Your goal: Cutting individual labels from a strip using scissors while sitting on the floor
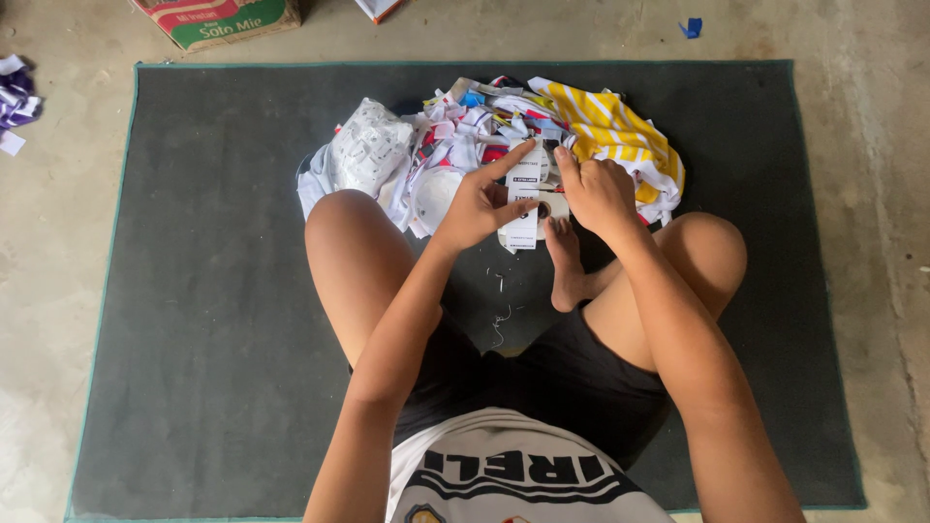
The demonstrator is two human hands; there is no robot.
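Observation:
I sit cross-legged on a dark grey mat (213,291). My left hand (480,203) and my right hand (599,194) meet in front of me over a white paper tag strip (524,225), each pinching part of it. The left index finger points up and outward. Just beyond the hands lies a heap of small white, red and blue labels and scraps (465,136). A white plastic bag (366,150) lies at the heap's left, and a yellow-and-white striped cloth (612,131) at its right. My bare foot (567,271) rests under the hands.
A cardboard box (218,19) stands on the concrete floor beyond the mat's far left corner. Purple and white scraps (15,102) lie at the left edge. A small blue scrap (690,27) is on the floor at the far right. Tiny bits litter the mat between my legs.

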